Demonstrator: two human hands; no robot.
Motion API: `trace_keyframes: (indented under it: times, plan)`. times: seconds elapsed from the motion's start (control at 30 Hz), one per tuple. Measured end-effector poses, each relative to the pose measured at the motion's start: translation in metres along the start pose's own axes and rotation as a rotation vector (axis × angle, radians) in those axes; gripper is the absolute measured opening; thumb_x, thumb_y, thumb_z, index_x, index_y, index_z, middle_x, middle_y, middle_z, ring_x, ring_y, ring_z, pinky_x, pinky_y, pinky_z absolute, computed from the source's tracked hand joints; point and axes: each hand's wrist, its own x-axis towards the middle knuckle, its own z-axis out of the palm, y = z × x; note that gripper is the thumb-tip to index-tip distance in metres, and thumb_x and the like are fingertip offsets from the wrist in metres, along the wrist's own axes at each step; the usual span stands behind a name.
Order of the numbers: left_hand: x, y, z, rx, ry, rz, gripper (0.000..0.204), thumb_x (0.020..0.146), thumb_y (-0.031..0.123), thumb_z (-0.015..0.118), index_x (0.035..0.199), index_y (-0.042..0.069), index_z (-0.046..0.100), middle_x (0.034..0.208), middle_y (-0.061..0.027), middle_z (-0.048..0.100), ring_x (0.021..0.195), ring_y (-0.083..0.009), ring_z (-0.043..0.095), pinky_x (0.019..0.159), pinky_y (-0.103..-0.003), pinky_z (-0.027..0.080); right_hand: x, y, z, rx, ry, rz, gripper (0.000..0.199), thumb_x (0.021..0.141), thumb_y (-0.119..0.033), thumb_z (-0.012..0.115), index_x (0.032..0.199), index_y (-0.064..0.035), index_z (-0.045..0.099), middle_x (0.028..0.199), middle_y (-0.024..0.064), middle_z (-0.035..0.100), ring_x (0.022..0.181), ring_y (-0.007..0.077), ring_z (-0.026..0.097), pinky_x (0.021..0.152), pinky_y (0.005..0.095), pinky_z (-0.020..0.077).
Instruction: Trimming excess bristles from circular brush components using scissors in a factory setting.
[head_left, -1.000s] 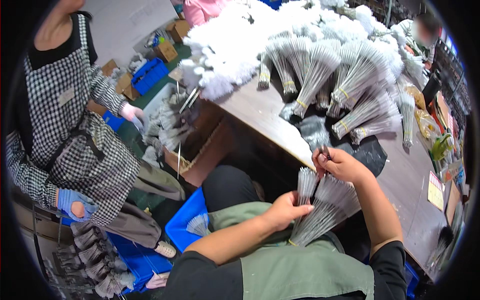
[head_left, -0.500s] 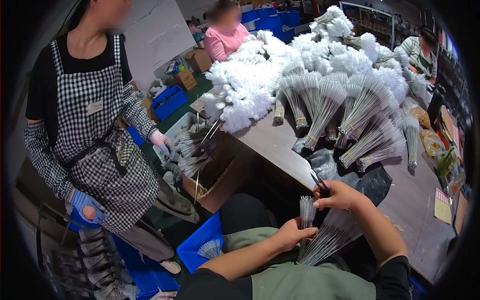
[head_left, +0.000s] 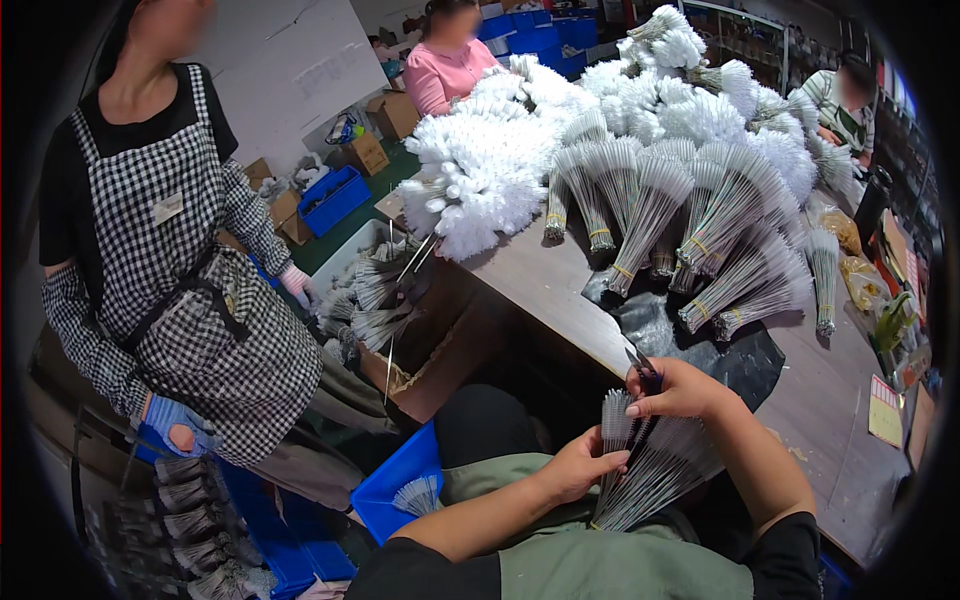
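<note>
Pinching a slim bundle of bristle-tipped wire stems [head_left: 616, 412], the left hand [head_left: 583, 468] sits beside a larger fanned bundle [head_left: 672, 462] above the green apron [head_left: 625, 570], the right hand [head_left: 672, 388] curling round a dark, pointed tool [head_left: 649, 376]; leftward, a smooth blue bin [head_left: 424, 452] holds a bristly fan [head_left: 417, 495], and a pale tub [head_left: 333, 264] holds wiry grey bundles [head_left: 372, 288]

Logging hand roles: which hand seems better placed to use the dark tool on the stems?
Probably the right hand: it holds the dark tool near the stems; the left hand grips some.
</note>
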Motion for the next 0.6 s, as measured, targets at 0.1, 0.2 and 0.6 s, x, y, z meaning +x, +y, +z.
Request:
trace_keyframes:
  times: [0.1,0.2,0.6]
  plan:
    - [0.0,0.003,-0.002,-0.008,-0.002,-0.022,0.033,0.088,0.009,0.066,0.117,0.003,0.05,0.099,-0.0031,0.058,0.086,-0.0117,0.059,0.077,-0.03,0.052,-0.001,-0.003,0.0,-0.062,0.004,-0.043,0.026,0.076,-0.007,0.079,0.081,-0.0058,0.053,0.076,-0.0044,0.054,0.072,0.0059,0.053,0.066,0.0234,0.0458]
    - [0.001,0.009,-0.002,-0.011,-0.008,-0.062,0.033,0.087,0.006,0.065,0.116,0.002,0.049,0.1,-0.0043,0.058,0.086,-0.0134,0.06,0.078,-0.031,0.053,0.0,-0.004,0.001,-0.061,0.013,-0.047,0.026,0.076,-0.013,0.08,0.081,-0.0068,0.056,0.078,-0.0055,0.055,0.073,0.0048,0.05,0.066,0.0233,0.0451]
    - [0.002,0.035,-0.001,0.021,0.015,-0.143,0.036,0.084,0.002,0.067,0.117,0.002,0.051,0.098,-0.006,0.06,0.088,-0.0155,0.061,0.081,-0.031,0.051,0.006,-0.018,-0.001,-0.102,0.056,-0.002,0.03,0.075,-0.012,0.08,0.089,-0.0044,0.055,0.078,-0.0027,0.055,0.072,0.0068,0.049,0.065,0.0244,0.0442]
